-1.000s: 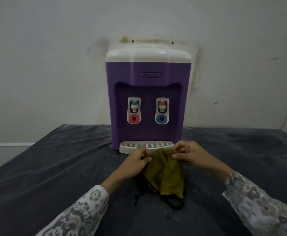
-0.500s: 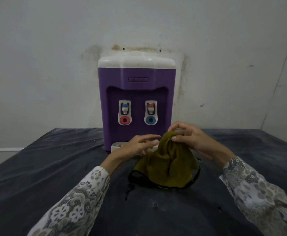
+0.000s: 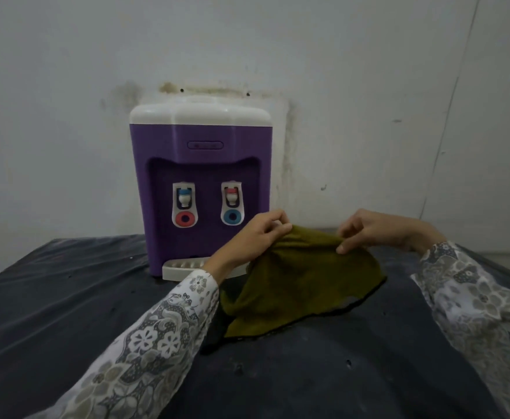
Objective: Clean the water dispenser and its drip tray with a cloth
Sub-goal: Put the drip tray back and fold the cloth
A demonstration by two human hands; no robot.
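A purple water dispenser [image 3: 201, 164] with a white top and two taps stands against the wall. Its white drip tray [image 3: 181, 267] sticks out at the base, partly hidden by my left wrist. I hold an olive-green cloth [image 3: 302, 285] with a dark edge spread between both hands, to the right of the dispenser. My left hand [image 3: 256, 237] pinches the cloth's upper left edge. My right hand [image 3: 377, 231] pinches its upper right edge. The cloth's lower part hangs down to the dark surface.
The dispenser stands on a dark grey covered table [image 3: 66, 297] that fills the lower view. A stained white wall [image 3: 66, 86] rises right behind it, with a corner at the far right.
Both hands have lifted the cloth and pulled apart, spreading it wider. The hands and cloth now sit to the right of the dispenser instead of in front of the tray.
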